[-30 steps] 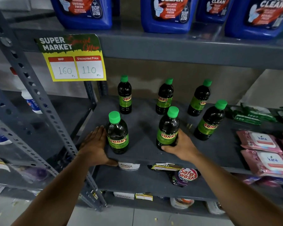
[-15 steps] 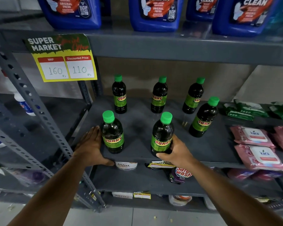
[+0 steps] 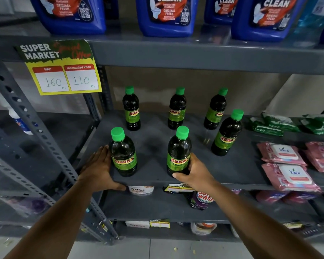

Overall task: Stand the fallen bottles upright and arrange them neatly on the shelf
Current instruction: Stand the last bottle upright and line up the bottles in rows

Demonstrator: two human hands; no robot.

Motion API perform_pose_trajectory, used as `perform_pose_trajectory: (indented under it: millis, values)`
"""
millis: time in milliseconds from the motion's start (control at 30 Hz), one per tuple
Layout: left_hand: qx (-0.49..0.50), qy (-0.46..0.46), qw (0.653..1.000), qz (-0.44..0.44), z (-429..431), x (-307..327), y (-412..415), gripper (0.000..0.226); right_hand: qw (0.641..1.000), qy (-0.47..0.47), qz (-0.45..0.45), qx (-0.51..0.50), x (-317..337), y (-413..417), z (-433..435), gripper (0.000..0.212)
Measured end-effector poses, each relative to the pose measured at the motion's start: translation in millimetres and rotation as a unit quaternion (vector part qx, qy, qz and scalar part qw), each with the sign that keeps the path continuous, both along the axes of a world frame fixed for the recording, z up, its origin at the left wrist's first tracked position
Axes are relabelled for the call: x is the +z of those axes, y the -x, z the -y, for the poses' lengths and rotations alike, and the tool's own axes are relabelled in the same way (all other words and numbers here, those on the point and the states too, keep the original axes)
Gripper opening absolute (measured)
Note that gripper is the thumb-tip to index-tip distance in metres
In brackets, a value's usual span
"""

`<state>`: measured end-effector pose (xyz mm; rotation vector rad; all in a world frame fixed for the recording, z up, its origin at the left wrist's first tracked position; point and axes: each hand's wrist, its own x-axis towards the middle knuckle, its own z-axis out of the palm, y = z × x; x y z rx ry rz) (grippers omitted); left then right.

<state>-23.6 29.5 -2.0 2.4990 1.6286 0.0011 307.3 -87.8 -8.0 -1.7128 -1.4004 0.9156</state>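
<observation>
Several dark bottles with green caps and green "SUNNY" labels stand upright on the grey shelf. Three line the back: left, middle, right. One more stands at mid right. My left hand lies flat against the left side of the front left bottle, thumb on the shelf's front edge. My right hand wraps the lower right side of the front middle bottle. No bottle in view lies on its side.
Pink wipe packs and green packs fill the shelf's right part. Blue cleaner jugs sit on the shelf above. A yellow price sign hangs upper left. A slanted perforated post stands at left. Pouches and tubs sit below.
The view shifted slightly. Both hands stay on the two front bottles; the right hand now wraps more closely around its bottle's base.
</observation>
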Motion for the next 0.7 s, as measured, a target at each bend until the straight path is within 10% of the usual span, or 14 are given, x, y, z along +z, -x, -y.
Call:
perform_pose_trajectory:
  millis: [133, 267, 500, 700]
  values:
    - [0.001, -0.005, 1.0, -0.004, -1, -1, 1, 0.164, 0.997, -0.062, -0.033, 0.014, -1, -1, 8, 0.094]
    - [0.0, 0.0, 1.0, -0.005, -4, -5, 1, 0.169, 0.902, -0.322, -0.027, -0.285, 19, -27, 14, 0.09]
    - [-0.001, 0.009, 1.0, 0.016, -4, -4, 2, 0.165, 0.967, -0.05, 0.044, -0.246, 47, -114, -6, 0.091]
    - [0.002, 0.011, 1.0, 0.014, -3, -3, 2, 0.166, 0.967, -0.02, 0.033, -0.253, 48, -121, -14, 0.082]
